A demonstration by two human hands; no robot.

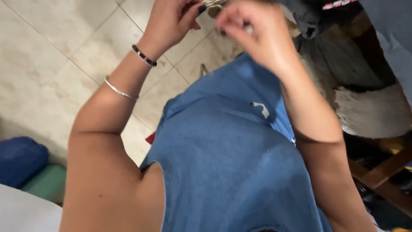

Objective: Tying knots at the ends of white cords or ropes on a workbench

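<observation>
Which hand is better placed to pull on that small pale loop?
Probably the right hand: its fingers pinch at the pale loop, while the left hand only touches its edge.

Two hands point(169, 21) point(251, 32), two wrist bracelets point(143, 56) point(120, 91), one blue shirt point(231, 154), two cushions point(21, 159) point(47, 182).

I wear a blue sleeveless top point(231, 163) of soft, faintly mottled cloth, cut away at the shoulders so both my arms are bare. A small white mark point(261, 108) sits on its front. On my left wrist is a bracelet of dark beads point(143, 56) with a few pale ones among them; further up the same forearm is a thin silver bangle point(120, 91). My fingernails point(201, 8) are painted dark.
</observation>
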